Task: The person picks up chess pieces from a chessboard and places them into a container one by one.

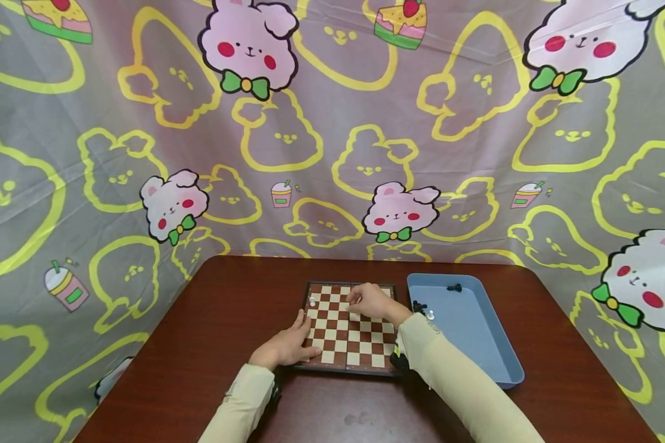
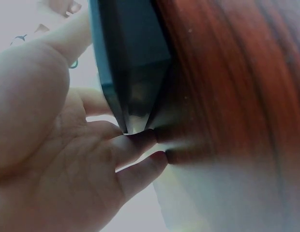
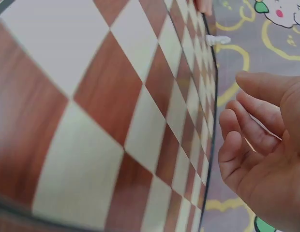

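A brown-and-cream chessboard [image 1: 338, 335] lies on the table, with a seam down its middle. At its near left corner is my left hand [image 1: 288, 344], thumb over the squares and the other fingers extended along the outer edge. The left wrist view shows the fingers [image 2: 140, 176] by the board's dark side, tips down at the tabletop. Over the far middle of the board hovers my right hand [image 1: 372, 301], its fingers loosely bent and nothing between them in the right wrist view. A single white chess piece [image 1: 312, 301] stands near the far left corner.
To the right of the board sits a blue tray [image 1: 504, 344]. Inside it are a black piece [image 1: 454, 287] lying at the back, more black pieces [image 1: 419, 306] by the left wall, and a white piece [image 1: 430, 315]. A patterned curtain [image 1: 321, 178] hangs around the table.
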A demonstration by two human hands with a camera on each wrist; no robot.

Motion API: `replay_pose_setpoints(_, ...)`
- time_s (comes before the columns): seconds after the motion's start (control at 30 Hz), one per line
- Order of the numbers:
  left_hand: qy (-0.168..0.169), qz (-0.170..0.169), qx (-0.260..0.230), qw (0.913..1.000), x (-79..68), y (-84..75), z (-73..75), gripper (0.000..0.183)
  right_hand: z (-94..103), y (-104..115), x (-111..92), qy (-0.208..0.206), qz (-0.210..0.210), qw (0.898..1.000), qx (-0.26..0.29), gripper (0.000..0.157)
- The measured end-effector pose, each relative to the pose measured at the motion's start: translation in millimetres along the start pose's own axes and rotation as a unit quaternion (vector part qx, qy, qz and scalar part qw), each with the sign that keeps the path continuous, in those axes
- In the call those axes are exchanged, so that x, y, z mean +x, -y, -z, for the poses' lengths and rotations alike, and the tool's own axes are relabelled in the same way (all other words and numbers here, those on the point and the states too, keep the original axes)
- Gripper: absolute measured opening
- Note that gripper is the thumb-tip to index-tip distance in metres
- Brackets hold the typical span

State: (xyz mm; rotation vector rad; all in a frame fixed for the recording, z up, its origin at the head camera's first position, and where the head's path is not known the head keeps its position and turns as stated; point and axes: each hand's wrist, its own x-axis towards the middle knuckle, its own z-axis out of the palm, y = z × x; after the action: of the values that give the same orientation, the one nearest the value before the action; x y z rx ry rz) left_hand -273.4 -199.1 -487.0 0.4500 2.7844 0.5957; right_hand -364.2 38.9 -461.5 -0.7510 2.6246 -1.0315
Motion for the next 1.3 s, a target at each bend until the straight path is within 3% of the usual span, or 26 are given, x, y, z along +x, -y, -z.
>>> replay_pose_setpoints(0.2,-0.006,-0.007,0.007,0.9999,0.8,-0.9,1.7,0.085,-8.8,2.3,7.4,0.005,0.001,0.999,0.034,0.023)
replay_pose_setpoints(0.4,-0.001,0.003,0.008,1.0000,0.1,0.3,3.2,0.085,-14.8,7.7,17.9,0.006,0.005,1.000,0.020,0.025)
replay_pose_setpoints(0.63,0.005,0.011,0.000,0.9999,-1.8,1.5,3.2,0.085,-23.4,13.0,32.3,0.007,-0.023,1.000,0.011,0.028)
replay_pose_setpoints(1.1,0.003,-0.003,0.007,1.0000,3.5,5.8,-2.6,0.086,-42.1,21.6,50.3,-0.003,0.012,1.000,0.000,0.029)
replay_pose_setpoints(1.3,0.009,-0.004,0.001,1.0000,3.4,4.5,-1.2,0.086,-50.6,31.6,53.0,0.004,0.001,1.000,0.012,0.035)
